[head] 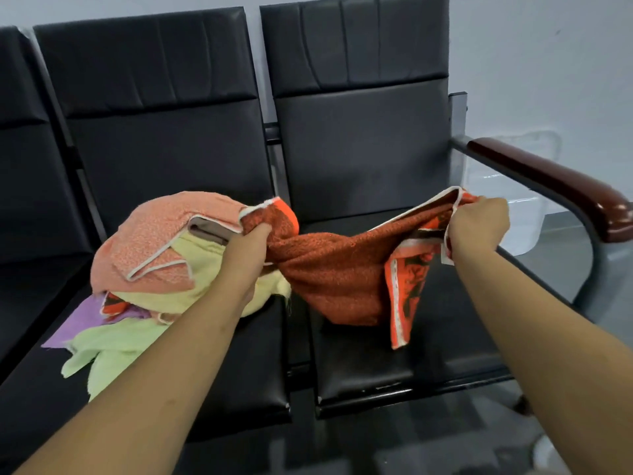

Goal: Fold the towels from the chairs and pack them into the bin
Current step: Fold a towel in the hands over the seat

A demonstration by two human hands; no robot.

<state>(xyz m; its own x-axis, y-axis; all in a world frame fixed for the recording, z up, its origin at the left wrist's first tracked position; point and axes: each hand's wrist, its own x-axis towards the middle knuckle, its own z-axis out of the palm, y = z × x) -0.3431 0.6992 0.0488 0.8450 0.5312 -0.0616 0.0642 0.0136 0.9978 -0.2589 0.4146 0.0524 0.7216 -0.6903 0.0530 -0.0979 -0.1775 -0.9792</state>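
- Our left hand (252, 246) is clenched round one bunched end of the rust-orange towel (335, 272), fingers curled tight into the cloth, just beside the pile of towels (154, 255).
- Our right hand (478, 228) pinches the opposite end by its white-edged hem, fingers folded over it, close to the wooden armrest (548, 180).
- Between the two hands the towel sags in a loose swag above the right seat (376, 365); a patterned orange-and-dark border hangs down from its right part, and we cannot tell whether the lowest fold touches the cushion.
- On the middle seat (246, 365) the pile lies heaped: a salmon-pink towel (150, 234) on top, a pale yellow towel (205, 265) beneath it, and a light green towel (109, 347) and a purple towel (77, 325) spilling towards the near left.
- Open room lies on the near part of both cushions; the armrest bounds the right side.
- Beyond the armrest, on the floor to the far right, stands what looks like a clear plastic bin (527, 231).
- Along the towel's border runs a white strip with small marks, too blurred to read.
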